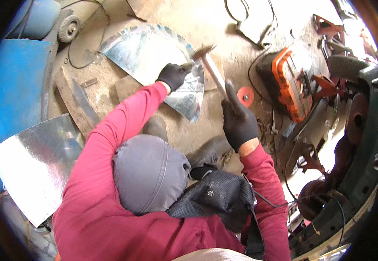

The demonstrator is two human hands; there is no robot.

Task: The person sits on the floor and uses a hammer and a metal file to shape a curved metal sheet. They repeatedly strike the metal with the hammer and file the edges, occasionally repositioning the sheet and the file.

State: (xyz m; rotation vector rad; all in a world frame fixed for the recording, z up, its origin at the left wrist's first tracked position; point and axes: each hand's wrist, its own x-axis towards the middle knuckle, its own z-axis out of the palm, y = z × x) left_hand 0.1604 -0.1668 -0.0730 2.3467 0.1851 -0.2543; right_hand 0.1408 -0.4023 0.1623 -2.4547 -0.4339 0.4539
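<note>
My right hand (239, 124), in a black glove, is closed round the pale handle of a hammer (215, 74). The hammer's brownish head is raised near the right edge of a fan-shaped sheet of shiny metal (141, 52). Over that sheet, my left hand (173, 76), also gloved in black, is closed with its fingers toward the hammer head. A short, dull piece seems to stick out of its fingers, too small to name. Beneath the sheet's lower edge lies a wooden board (127, 88), partly hidden. My knees are bent close to the work.
An orange and black case (286, 82) stands at right, with a red disc (245, 96) on the floor beside it. Cables cross the floor. Left are blue metal panels (17, 87), another shiny sheet (36, 161) and a plank (73, 100). Red stands (328, 87) line the right.
</note>
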